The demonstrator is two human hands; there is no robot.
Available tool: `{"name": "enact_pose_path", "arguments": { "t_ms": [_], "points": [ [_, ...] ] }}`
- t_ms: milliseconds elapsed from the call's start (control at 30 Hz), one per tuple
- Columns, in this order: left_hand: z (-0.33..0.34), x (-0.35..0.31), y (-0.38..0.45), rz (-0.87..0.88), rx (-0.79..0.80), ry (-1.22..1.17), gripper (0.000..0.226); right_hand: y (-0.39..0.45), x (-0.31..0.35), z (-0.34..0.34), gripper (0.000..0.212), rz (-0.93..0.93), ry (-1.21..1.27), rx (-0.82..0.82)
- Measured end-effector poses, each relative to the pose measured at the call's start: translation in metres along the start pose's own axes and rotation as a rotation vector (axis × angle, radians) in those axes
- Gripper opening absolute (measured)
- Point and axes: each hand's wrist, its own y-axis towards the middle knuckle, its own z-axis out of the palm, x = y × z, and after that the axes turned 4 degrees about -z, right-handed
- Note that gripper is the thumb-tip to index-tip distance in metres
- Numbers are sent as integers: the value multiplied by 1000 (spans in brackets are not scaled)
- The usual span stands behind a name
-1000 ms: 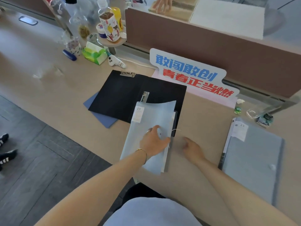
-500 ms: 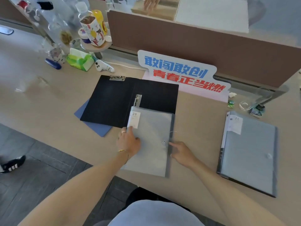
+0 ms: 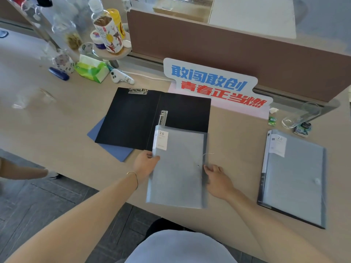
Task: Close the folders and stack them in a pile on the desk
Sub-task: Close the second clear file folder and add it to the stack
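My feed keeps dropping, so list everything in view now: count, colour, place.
grey folder: 1, translucent grey, closed, desk front centre, overlapping black folder
second grey folder: 1, grey, closed, desk right
black folder: 1, black, open flat, centre
blue folder: 1, blue, under black folder
sign: 1, white, blue and red lettering, against the divider
tissue pack: 1, green, far left
bottles: several, far left, exact count unclear
desk: 1, beige
left hand: holds grey folder's left edge
right hand: on its right edge
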Motion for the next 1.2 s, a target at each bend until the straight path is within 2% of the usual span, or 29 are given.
{"name": "enact_pose_path", "arguments": {
  "t_ms": [67, 133, 267, 367, 600, 733, 800, 867, 967, 1067, 1200],
  "points": [
    [-2, -6, -4, -10, 75, -55, 29, 0, -2, 0, 78, 4, 19, 0],
    [-3, -13, -11, -18, 109, -73, 34, 0, -5, 0, 78, 18, 62, -1],
    [-3, -15, -21, -26, 65, -58, 31, -1, -8, 6, 79, 58, 183, -18],
    [-1, -12, -28, -23, 125, -68, 35, -4, -11, 8, 76, 75, 289, -94],
    [3, -17, -50, 114, 174, -163, 31, 4, -19, 6, 64, 209, 626, -271],
    [1, -29, -55, 159, 205, -190, 32, 7, -20, -12, 49, 270, 1012, -273],
    [3, -36, -56, 167, 207, -194, 33, -1, -19, -26, 26, 246, 1203, -226],
    [5, -43, -58, 161, 197, -204, 32, -10, -19, -41, 20, 203, 1310, -206],
    [14, -55, -58, 146, 173, -213, 31, -20, -32, -59, 14, 163, 1356, -255],
    [35, -68, -62, 146, 168, -198, 33, -34, -51, -73, 2, 161, 1265, -348],
    [77, -87, -73, 157, 217, -164, 32, -61, -87, -88, 18, 147, 1146, -478]
  ]
}}
